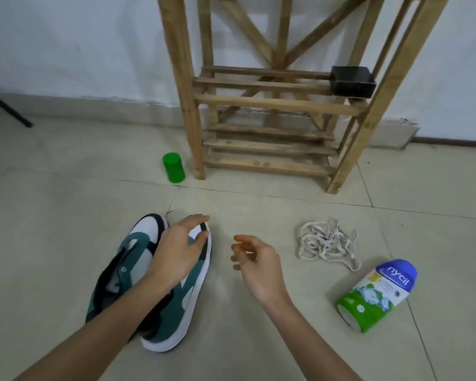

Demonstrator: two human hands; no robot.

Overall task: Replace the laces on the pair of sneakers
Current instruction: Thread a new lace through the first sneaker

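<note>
**Tiled floor, sneakers under left hand**

Pale tile floor, white wall, wooden rack ahead. My left hand rests spread over the two sneakers, toes pointing away from me. My right hand hovers loosely open, empty. Loose laces lie right.

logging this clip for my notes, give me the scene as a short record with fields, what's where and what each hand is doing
setting: pale tiled floor by a white wall
sneakers: green, white and black pair lying side by side, no laces visible
left hand: resting on the toe of the right-side sneaker, grip state unclear
right hand: open, empty, above the floor between the pair and the laces
laces: loose cream flat laces piled on the floor
bottle: white, green and blue powder bottle lying on its side
jar: green lidded jar upright
rack: slatted wooden rack holding a black box
</note>
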